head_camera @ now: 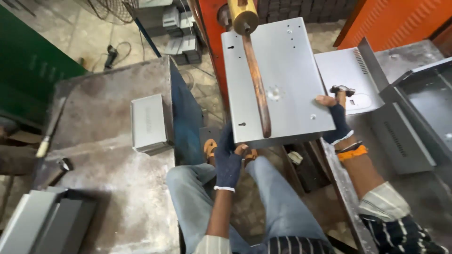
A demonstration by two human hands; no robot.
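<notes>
A flat grey sheet-metal panel [282, 70] with small holes lies under a copper electrode rod [256, 80] that hangs from a brass-coloured fitting [245, 18] of a red machine. My left hand [228, 160], in a dark blue glove, grips the panel's near edge from below. My right hand [335, 117], also in a dark fingerless glove, holds the panel's right edge; an orange band sits on that wrist. The rod's tip rests on the panel near its front.
A small grey metal box [148, 123] lies on the worn bench [108, 188] at left. More grey panels [351, 80] and a dark tray [423, 108] sit at right. A brush [49, 129] lies far left. My jeans-clad knees are below.
</notes>
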